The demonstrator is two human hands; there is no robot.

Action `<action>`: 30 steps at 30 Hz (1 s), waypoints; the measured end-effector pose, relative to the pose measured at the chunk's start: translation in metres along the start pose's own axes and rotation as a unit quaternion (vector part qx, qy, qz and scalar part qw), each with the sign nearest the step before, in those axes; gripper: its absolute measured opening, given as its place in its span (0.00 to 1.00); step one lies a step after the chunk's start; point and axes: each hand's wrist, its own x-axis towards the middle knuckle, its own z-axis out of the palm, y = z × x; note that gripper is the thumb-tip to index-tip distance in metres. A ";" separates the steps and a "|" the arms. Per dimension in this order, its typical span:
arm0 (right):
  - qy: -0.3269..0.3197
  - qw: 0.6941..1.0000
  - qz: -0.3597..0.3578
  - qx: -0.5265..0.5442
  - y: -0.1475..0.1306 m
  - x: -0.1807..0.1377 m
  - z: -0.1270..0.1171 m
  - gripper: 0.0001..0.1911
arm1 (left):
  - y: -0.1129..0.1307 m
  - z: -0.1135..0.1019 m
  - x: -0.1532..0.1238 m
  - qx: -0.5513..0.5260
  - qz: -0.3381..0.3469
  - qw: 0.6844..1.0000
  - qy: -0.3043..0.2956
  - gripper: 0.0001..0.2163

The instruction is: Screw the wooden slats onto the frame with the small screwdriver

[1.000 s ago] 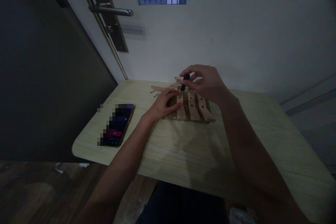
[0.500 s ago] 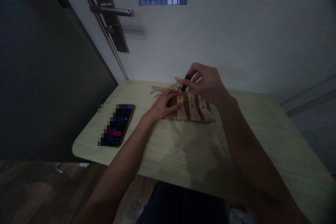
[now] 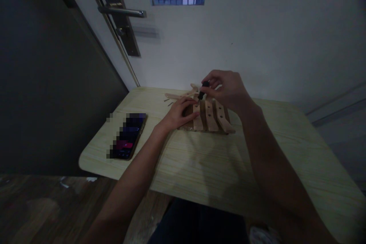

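My right hand (image 3: 225, 85) is closed around the black handle of a small screwdriver (image 3: 203, 89), which leans slightly, its shaft pointing down. The tip meets the upper part of a pale wooden strip (image 3: 198, 122), close to my left fingertips; the exact contact is too small to make out. My left hand (image 3: 180, 112) lies flat on the left side of a brown board (image 3: 188, 126), thumb and fingers spread, their tips touching that strip. To the right on the board are a second wooden strip (image 3: 211, 122) and a curved wooden piece (image 3: 224, 122), both with dark holes.
Behind my left hand lie more wooden pieces (image 3: 174, 96) and a few screws (image 3: 168, 102). A phone (image 3: 130, 137) rests at the left of the pale wood-grain table (image 3: 177, 164). A white door (image 3: 257, 38) with a metal handle (image 3: 128, 12) stands behind the table.
My right hand has shifted slightly to the right, and the screwdriver handle has tilted a little with it. The left hand and the wooden pieces stay where they were.
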 end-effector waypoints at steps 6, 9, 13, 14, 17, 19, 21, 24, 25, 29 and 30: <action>0.007 1.000 -0.015 -0.008 0.000 -0.001 0.003 0.17 | 0.004 -0.002 0.000 0.008 -0.005 1.000 -0.004 0.19; 0.000 0.999 -0.010 0.030 0.001 -0.002 0.005 0.15 | 0.005 -0.003 0.000 0.008 -0.006 1.000 -0.003 0.19; -0.017 0.997 -0.016 0.078 0.001 -0.003 0.006 0.14 | 0.005 -0.002 0.000 0.010 -0.007 1.000 -0.004 0.19; -0.017 0.997 -0.016 0.079 0.001 -0.003 0.006 0.13 | 0.005 -0.002 0.000 0.009 -0.008 1.000 -0.005 0.19; -0.018 0.997 -0.011 0.079 0.000 -0.002 0.006 0.10 | 0.004 -0.002 0.001 0.008 -0.009 1.000 -0.008 0.19; -0.012 0.996 -0.007 0.085 0.000 -0.002 0.008 0.08 | 0.004 -0.002 0.001 0.012 -0.006 1.000 -0.010 0.19; -0.004 0.996 0.000 0.091 0.000 -0.002 0.010 0.08 | 0.003 -0.002 0.001 0.016 -0.001 1.000 -0.011 0.19; 0.004 0.997 0.004 0.080 -0.001 -0.003 0.012 0.11 | 0.003 -0.002 0.001 0.016 -0.001 1.000 -0.009 0.19; 0.006 0.998 0.000 0.069 -0.002 -0.003 0.013 0.11 | 0.003 -0.002 0.001 0.014 -0.001 1.000 -0.007 0.19; 0.001 0.999 -0.027 0.025 -0.002 -0.001 0.011 0.11 | 0.004 -0.002 0.001 0.010 0.001 1.000 -0.003 0.19; -0.003 0.999 -0.029 0.021 -0.001 -0.001 0.010 0.10 | 0.005 -0.002 0.001 0.012 -0.001 1.000 -0.005 0.19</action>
